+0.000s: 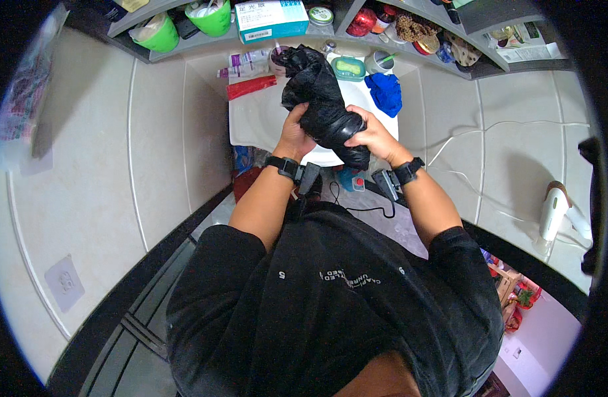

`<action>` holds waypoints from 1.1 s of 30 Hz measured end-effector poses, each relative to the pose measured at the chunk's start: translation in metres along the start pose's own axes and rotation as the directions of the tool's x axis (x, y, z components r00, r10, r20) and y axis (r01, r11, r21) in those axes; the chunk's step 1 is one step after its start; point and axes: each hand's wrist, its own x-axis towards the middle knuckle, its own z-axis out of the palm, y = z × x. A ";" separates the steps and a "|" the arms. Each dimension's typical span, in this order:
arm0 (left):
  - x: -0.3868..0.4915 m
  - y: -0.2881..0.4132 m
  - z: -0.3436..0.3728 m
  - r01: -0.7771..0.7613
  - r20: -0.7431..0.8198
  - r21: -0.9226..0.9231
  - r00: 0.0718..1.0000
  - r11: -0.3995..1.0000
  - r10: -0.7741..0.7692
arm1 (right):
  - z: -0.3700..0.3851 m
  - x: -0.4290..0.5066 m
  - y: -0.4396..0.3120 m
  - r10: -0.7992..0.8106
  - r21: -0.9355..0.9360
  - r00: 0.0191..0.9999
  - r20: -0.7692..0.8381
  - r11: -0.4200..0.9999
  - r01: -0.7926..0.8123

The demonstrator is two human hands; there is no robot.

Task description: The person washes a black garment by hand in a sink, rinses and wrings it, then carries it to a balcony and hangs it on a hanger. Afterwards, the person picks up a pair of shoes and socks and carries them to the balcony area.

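Note:
A long bundle of shiny black plastic [326, 106], twisted at its far end, hangs over the white washbasin [256, 116]. What it wraps is hidden. My left hand [298, 134] grips its left side near the middle, thumb on top. Around its lower right end closes my right hand [376, 134]. On the basin's right rim lies a crumpled blue cloth [385, 94], close to my right hand. A teal soap box [348, 68] with a pale green bar sits behind the bundle. To the left, a red tube [251, 87] lies on the rim.
Two white-and-purple tubes [246, 64] and a cup with a green toothbrush [381, 62] stand along the basin's back. Above, grey shelves [328, 41] hold green cups [209, 19] and a blue-white box [271, 21]. A hair dryer [554, 211] hangs on the right wall. A black cable [368, 209] crosses the floor.

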 end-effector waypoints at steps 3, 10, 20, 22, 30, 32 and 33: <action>0.005 0.005 0.003 -0.015 0.027 0.080 1.000 0.997 0.013 | -0.005 -0.001 0.024 0.228 0.665 0.959 0.172 0.691 -0.283; 0.021 0.009 -0.002 -0.009 -0.126 0.174 0.991 0.985 0.031 | -0.006 0.011 0.062 0.349 0.738 0.894 0.280 0.517 -0.433; 0.029 0.018 0.013 -0.290 -0.391 0.083 0.871 0.953 0.299 | 0.026 -0.035 0.062 -0.465 -0.337 0.833 -0.300 0.869 0.363; 0.028 0.014 0.026 -0.251 -0.374 0.092 0.888 0.964 0.267 | 0.023 -0.033 0.062 -0.635 -0.678 0.760 -0.140 0.621 0.394; 0.026 -0.002 0.053 -0.126 -0.258 0.136 0.953 0.983 0.158 | -0.027 0.023 0.027 -0.709 -0.601 0.692 -0.137 0.615 0.511; 0.025 0.001 0.050 -0.097 -0.243 0.167 0.960 0.981 0.136 | -0.028 0.024 0.018 -0.586 -0.474 0.791 -0.176 0.755 0.454; 0.026 0.003 0.049 -0.107 -0.166 0.191 0.976 0.976 0.140 | -0.027 0.024 0.015 -0.517 -0.409 0.835 -0.190 0.814 0.412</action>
